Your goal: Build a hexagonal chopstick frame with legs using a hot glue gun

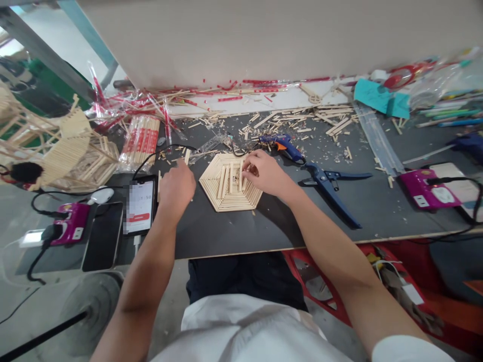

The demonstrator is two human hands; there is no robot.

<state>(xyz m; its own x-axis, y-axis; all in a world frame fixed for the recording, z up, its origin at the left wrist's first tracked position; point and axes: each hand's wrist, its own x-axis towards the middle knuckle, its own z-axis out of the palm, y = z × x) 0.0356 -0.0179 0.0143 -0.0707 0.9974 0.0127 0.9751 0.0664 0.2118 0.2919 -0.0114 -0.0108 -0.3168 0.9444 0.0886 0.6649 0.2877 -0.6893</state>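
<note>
A hexagonal panel [222, 202] made of thin wooden sticks in nested rings lies flat on the dark table. Several short sticks [222, 182] rest on top of it, roughly side by side. My right hand [266, 171] is over the panel's right part, its thumb and fingertips pinching a short wooden stick [241, 176]. Left of the panel, my left hand [176, 186] is closed, knuckles up. A pale wooden stick [187, 155] pokes out past its fingers; the rest of that stick is hidden by the hand.
Behind the panel lie a blue glue gun [283, 145] and scattered stick offcuts [279, 120]. Blue cutters [332, 188] lie to the right. A lit phone [140, 206], a dark phone [102, 236], a purple power strip [71, 223] and bagged sticks [139, 141] are left.
</note>
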